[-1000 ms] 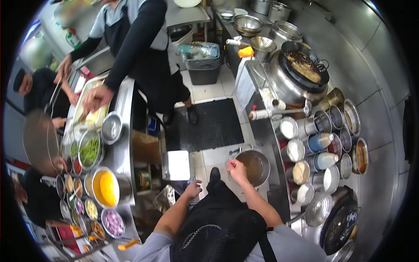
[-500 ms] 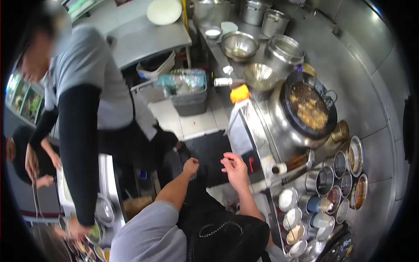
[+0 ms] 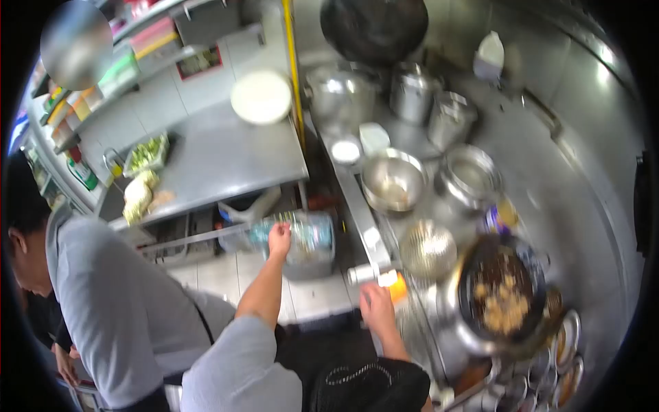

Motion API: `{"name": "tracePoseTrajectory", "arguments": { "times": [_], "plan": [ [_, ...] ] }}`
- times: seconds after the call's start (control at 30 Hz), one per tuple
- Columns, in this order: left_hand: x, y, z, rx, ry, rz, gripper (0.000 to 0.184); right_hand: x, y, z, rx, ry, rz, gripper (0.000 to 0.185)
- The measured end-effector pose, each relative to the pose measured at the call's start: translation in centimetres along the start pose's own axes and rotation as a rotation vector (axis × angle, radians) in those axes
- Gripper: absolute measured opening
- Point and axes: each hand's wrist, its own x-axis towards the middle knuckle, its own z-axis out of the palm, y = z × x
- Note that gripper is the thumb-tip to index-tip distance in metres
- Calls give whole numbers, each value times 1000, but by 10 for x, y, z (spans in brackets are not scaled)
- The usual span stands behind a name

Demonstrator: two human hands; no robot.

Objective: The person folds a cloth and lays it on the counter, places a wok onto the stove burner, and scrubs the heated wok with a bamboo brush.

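My left hand (image 3: 279,240) is raised ahead of me with its fingers curled in, and nothing shows in it. Beyond it, a grey bin (image 3: 309,266) with clear and teal plastic stands on the tiled floor. My right hand (image 3: 377,307) hangs just short of an orange cloth (image 3: 396,286) at the counter edge, its fingers loosely bent and holding nothing I can see. Past those fingers lies a white-wrapped handle (image 3: 361,275), seemingly of the perforated metal strainer (image 3: 428,248). Whether my right hand touches the cloth is unclear.
A wok (image 3: 504,288) with browned pieces in dark oil sits at the right. Metal bowls (image 3: 393,180) and pots (image 3: 343,96) fill the counter behind. A co-worker (image 3: 123,295) stands close on my left. Greens in a tray (image 3: 146,152) are on the back table.
My view has swung up, bringing the back table and shelves into sight. Both hands appear farther forward, the right now beside the orange cloth. The co-worker's arm has left the foreground.
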Motion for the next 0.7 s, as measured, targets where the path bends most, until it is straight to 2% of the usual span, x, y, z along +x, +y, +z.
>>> {"name": "tracePoseTrajectory", "arguments": {
  "times": [0.03, 0.07, 0.13, 0.2, 0.3, 0.37, 0.47, 0.53, 0.6, 0.67, 0.7],
  "plan": [
    [34, 18, -5, -155, 24, 82, 12, 23, 18, 14, -93, -75, -62, 23],
    [64, 40, -14, -181, 62, 67, 14, 38, 36, 32, -103, -31, -98, 24],
    [119, 61, -40, -122, 114, 79, 17, 62, 54, 45, -128, -91, -119, 23],
    [170, 61, -67, -110, 211, 102, 17, 70, 74, 56, -183, -226, 2, 20],
    [240, 52, -97, -60, 271, 78, 17, 82, 95, 68, -158, -287, 135, 21],
    [279, 42, -104, -151, 222, 63, 18, 89, 109, 75, -306, -408, 237, 24],
    [332, 30, -94, -102, 203, 12, 17, 100, 125, 82, -376, -461, 387, 27],
    [359, 6, -85, -17, 77, 138, 18, 117, 131, 91, -358, -610, 549, 26],
    [357, 19, -70, 68, -20, 128, 17, 151, 98, 77, -341, -466, 557, 22],
    [359, 27, -50, 78, -81, 103, 16, 182, 96, 74, -364, -398, 564, 22],
    [358, 20, -45, 67, -101, 114, 16, 200, 102, 73, -280, -362, 533, 21]
  ]
}}
